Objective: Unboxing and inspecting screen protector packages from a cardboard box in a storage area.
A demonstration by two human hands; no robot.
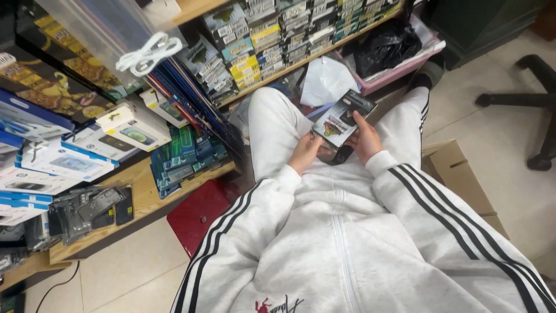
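- The flat dark package (343, 119) is the reference item. It is held above the person's lap, between the knees, tilted with its printed face up.
- The left hand (304, 153) grips the package at its lower left corner, fingers closed around the edge.
- The right hand (364, 139) grips the package along its lower right side, thumb on the face and fingers curled behind it.
- Both hands are clamped on the same package; the wrists emerge from grey sleeves with black stripes.
- Directly beyond the package lies a white plastic bag (327, 78) on the floor.
- Beyond and right of the package sits a pink tray (399, 68) holding a black bag (385, 46).
- Left of the package stands a wooden shelf (145, 194) loaded with boxed goods.
- Below and left of the package, beside the person's leg, is a red stool (200, 211).
- Right of the package stands a cardboard box (457, 174).
- Far right of the package is an office chair base (530, 101).
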